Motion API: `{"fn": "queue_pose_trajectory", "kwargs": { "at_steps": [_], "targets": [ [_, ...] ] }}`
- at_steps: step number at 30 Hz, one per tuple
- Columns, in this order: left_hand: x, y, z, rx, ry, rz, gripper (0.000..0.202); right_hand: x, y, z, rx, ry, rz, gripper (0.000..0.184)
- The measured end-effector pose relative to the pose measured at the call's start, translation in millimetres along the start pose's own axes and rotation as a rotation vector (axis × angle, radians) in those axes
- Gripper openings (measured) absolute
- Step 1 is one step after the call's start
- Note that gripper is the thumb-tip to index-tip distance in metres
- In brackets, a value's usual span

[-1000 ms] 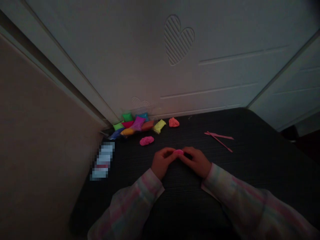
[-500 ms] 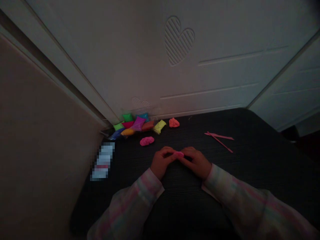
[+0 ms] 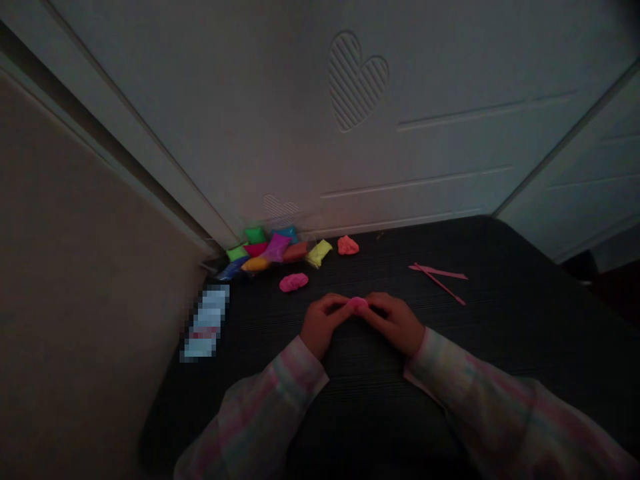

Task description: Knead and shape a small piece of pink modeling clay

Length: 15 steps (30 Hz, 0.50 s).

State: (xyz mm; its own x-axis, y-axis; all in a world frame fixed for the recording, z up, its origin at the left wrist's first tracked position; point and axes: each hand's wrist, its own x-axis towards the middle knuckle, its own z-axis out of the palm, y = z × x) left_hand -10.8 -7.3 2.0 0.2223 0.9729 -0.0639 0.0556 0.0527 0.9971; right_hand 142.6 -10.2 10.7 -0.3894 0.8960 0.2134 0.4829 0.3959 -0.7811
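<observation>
Pretty dim shot, so take the fine detail with a grain of salt. Going left to right: there's a blurred-out packet [image 3: 206, 322] lying flat near the left edge of the dark tabletop [image 3: 500, 333], which is looking ribbed or finely striped, kind of like a woven mat. Behind it, a heap of little clay bags [image 3: 273, 250] is sitting against the white panel, green, blue, purple, orange, yellow, all puffy and pillow-shaped with a slightly shiny plastic look. Just in front of that, a flattened pink lump [image 3: 293, 282] is lying loose out of any bag, soft and lumpy, and an orange lump [image 3: 347, 245] is resting a bit further back.

Middle of the frame: the left hand [image 3: 320, 323] and right hand [image 3: 395, 323] are both pinching a small pink clay piece [image 3: 357, 304] between the fingertips, just above the tabletop or touching it, can't tell which. It's looking like a rounded, slightly squashed blob, so I'd guess the shaping is only getting going: no clear form yet, and most colours are sitting unopened.

Off to the right, two thin pink sculpting sticks [image 3: 440, 277] are lying crossed, well apart from the hands, apparently not in use.
</observation>
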Motion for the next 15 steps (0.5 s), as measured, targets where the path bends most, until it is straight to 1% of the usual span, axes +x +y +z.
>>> {"fn": "queue_pose_trajectory", "kwargs": {
  "at_steps": [5, 13, 15],
  "targets": [
    [0.0, 0.5, 0.6, 0.006, 0.004, -0.027, 0.014, 0.1, 0.4, -0.7, -0.005, 0.013, 0.034, 0.019],
    [-1.3, 3.1, 0.6, 0.063, 0.004, -0.005, 0.015, 1.3, 1.0, -1.4, -0.018, -0.036, 0.006, 0.021],
    [-1.5, 3.5, 0.3, 0.090, 0.022, 0.004, 0.015, 1.0, 0.9, -1.7, -0.008, -0.023, 0.013, 0.021]
  ]
}}
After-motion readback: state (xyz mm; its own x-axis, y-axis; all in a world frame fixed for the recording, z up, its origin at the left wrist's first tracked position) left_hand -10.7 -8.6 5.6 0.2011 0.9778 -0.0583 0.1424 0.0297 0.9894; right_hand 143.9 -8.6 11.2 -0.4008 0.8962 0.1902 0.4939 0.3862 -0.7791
